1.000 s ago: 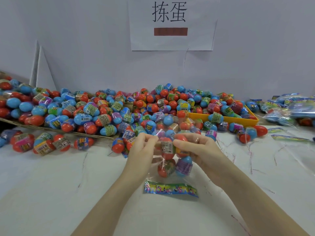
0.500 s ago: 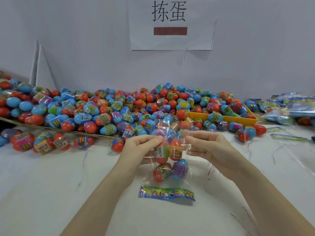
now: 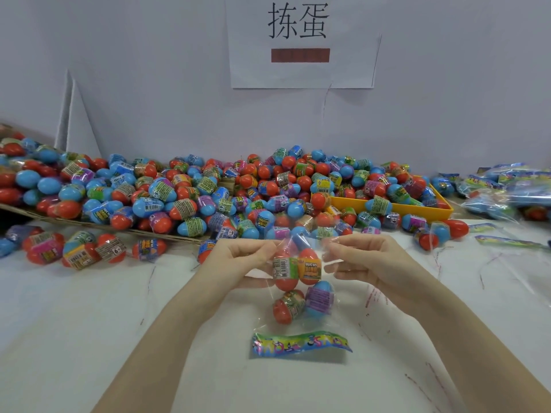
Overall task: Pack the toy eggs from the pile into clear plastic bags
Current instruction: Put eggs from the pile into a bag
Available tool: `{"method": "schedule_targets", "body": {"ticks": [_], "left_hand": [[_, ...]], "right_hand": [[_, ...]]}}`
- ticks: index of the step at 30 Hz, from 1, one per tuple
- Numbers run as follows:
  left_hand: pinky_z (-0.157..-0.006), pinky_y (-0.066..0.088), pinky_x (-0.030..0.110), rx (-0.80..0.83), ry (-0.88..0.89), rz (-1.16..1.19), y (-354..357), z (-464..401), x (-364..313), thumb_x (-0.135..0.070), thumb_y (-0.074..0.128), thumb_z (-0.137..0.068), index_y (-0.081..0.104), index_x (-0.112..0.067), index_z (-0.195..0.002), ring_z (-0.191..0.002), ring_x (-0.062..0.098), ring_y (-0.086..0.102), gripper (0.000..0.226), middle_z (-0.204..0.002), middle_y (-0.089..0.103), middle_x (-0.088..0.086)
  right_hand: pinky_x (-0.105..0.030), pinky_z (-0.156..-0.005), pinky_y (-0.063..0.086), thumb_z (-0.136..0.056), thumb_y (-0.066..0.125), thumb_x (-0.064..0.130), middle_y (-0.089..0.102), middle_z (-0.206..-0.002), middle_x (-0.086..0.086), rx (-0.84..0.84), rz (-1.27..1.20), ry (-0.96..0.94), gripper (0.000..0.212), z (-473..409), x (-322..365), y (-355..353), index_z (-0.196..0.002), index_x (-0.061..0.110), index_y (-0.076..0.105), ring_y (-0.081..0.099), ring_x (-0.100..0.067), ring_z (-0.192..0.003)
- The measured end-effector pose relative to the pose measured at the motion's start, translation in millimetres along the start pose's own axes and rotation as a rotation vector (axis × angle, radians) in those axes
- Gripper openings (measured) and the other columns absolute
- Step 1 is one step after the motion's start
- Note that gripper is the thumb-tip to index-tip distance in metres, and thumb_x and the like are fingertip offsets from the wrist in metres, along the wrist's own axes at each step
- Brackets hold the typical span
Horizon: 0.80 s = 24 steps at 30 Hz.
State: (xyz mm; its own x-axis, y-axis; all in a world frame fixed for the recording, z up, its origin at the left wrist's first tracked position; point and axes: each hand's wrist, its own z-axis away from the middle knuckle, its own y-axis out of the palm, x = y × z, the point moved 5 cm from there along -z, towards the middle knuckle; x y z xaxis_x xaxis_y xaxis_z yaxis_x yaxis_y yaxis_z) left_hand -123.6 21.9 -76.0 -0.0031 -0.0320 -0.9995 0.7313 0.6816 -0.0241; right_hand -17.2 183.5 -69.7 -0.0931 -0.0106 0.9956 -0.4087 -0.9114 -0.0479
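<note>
A clear plastic bag [image 3: 301, 326] hangs between my hands over the white table, its colourful printed strip at the bottom. Inside it are several red and blue toy eggs [image 3: 301, 281]. My left hand [image 3: 238, 263] pinches the bag's open top on the left side. The right side of the top is pinched by my right hand [image 3: 366, 263]. Behind the hands lies the big pile of toy eggs [image 3: 208, 195], spread along the wall.
A yellow tray [image 3: 417, 208] holding eggs sits at the back right. Filled bags [image 3: 512, 189] lie at the far right, with a loose bag strip [image 3: 507, 241] in front. A cardboard sheet [image 3: 89, 226] lies under the left of the pile. Loose eggs [image 3: 74, 248] lie at left.
My hands have drawn apart, spreading the bag's top, and the bag with its eggs now hangs lower and straighter between them.
</note>
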Motion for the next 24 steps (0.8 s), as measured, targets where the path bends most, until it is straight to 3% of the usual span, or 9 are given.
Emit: {"method": "schedule_targets", "body": {"ticks": [3, 6, 13, 19, 24], "left_hand": [[-0.059, 0.056, 0.023, -0.030, 0.026, 0.011, -0.3, -0.2, -0.7, -0.015, 0.058, -0.085, 0.074, -0.015, -0.088, -0.066, 0.006, 0.064, 0.016, -0.088, 0.073, 0.008], [-0.059, 0.054, 0.019, -0.026, 0.033, 0.033, -1.0, 0.1, -1.4, -0.012, 0.062, -0.079, 0.074, -0.013, -0.083, -0.066, 0.008, 0.067, 0.013, -0.075, 0.073, 0.007], [-0.053, 0.053, 0.017, -0.073, 0.004, 0.071, -4.5, -0.2, -2.6, 0.003, 0.069, -0.070, 0.075, -0.016, -0.061, -0.060, 0.011, 0.068, 0.022, -0.067, 0.072, 0.004], [-0.052, 0.052, 0.016, -0.055, 0.010, 0.040, -3.8, 0.0, -4.4, 0.003, 0.068, -0.073, 0.076, -0.016, -0.063, -0.057, 0.010, 0.067, 0.023, -0.064, 0.071, 0.005], [-0.051, 0.052, 0.017, -0.157, 0.052, 0.079, -13.6, -1.2, -4.6, 0.006, 0.067, -0.072, 0.073, -0.008, -0.069, -0.055, 0.012, 0.066, 0.016, -0.061, 0.069, 0.005]], "right_hand": [[-0.017, -0.054, 0.052, -0.074, 0.070, 0.013, 0.073, -0.078, -0.009, -0.017, 0.033, 0.002, 0.010, 0.3, -0.4, -1.6, -0.083, 0.013, 0.072, 0.069, -0.014, -0.065], [-0.017, -0.053, 0.053, -0.077, 0.068, 0.004, 0.073, -0.075, -0.011, -0.061, 0.022, -0.020, 0.009, 0.8, 1.2, -3.0, -0.079, 0.011, 0.073, 0.069, -0.014, -0.063], [-0.017, -0.052, 0.052, -0.077, 0.068, 0.006, 0.072, -0.069, -0.007, -0.070, 0.007, -0.010, 0.008, 0.3, 2.9, -0.3, -0.078, 0.012, 0.073, 0.066, -0.011, -0.058], [-0.016, -0.052, 0.052, -0.073, 0.071, 0.006, 0.071, -0.066, -0.007, -0.074, 0.049, -0.005, 0.011, -0.3, 1.7, 1.0, -0.069, 0.016, 0.074, 0.064, -0.010, -0.055], [-0.015, -0.050, 0.051, -0.075, 0.068, 0.000, 0.069, -0.061, -0.006, -0.103, -0.007, -0.098, 0.022, 0.3, 7.3, -5.3, -0.063, 0.017, 0.074, 0.064, -0.010, -0.053]]}}
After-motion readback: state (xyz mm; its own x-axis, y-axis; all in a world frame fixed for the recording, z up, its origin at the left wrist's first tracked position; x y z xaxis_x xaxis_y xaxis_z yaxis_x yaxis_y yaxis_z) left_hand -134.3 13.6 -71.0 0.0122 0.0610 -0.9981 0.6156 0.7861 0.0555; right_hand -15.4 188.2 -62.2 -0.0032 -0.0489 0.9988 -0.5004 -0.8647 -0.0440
